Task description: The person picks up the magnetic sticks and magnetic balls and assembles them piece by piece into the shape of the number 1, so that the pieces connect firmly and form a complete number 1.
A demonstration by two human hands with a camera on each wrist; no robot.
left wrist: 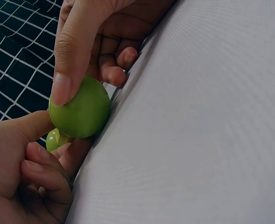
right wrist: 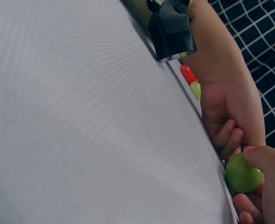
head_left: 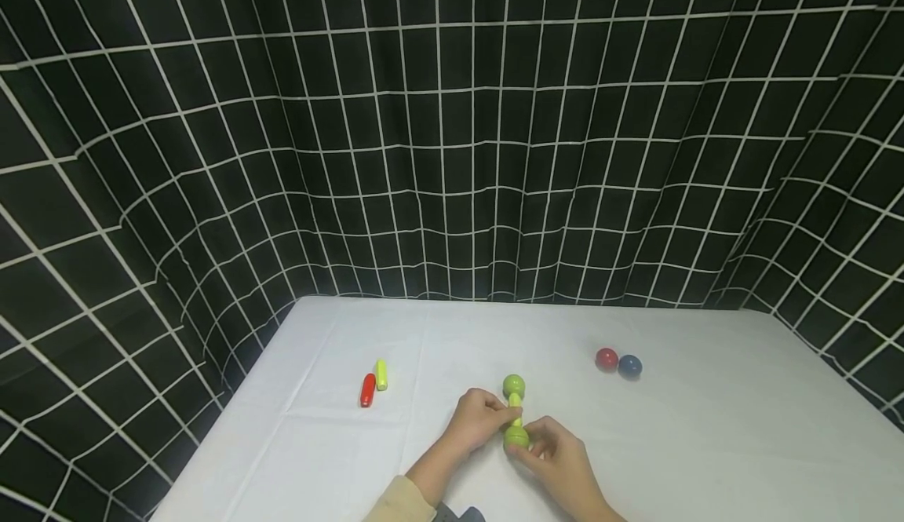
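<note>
A small dumbbell shape lies near the table's front in the head view: a yellow-green bar (head_left: 516,410) between a far green ball (head_left: 513,385) and a near green ball (head_left: 516,439). My left hand (head_left: 475,421) pinches the bar close to the near ball. From the right, my right hand (head_left: 563,463) grips that near ball between thumb and fingers. The left wrist view shows the ball (left wrist: 83,112) large, with the right thumb pressed on it and the far ball (left wrist: 53,141) partly hidden behind. In the right wrist view the near ball (right wrist: 243,175) sits under the right thumb.
Left of the hands, a red stick (head_left: 368,390) and a yellow-green stick (head_left: 381,374) lie side by side on the white-covered table (head_left: 706,412). A red ball (head_left: 606,359) and a blue ball (head_left: 630,366) rest together at the back right. A black gridded curtain (head_left: 466,129) surrounds the table.
</note>
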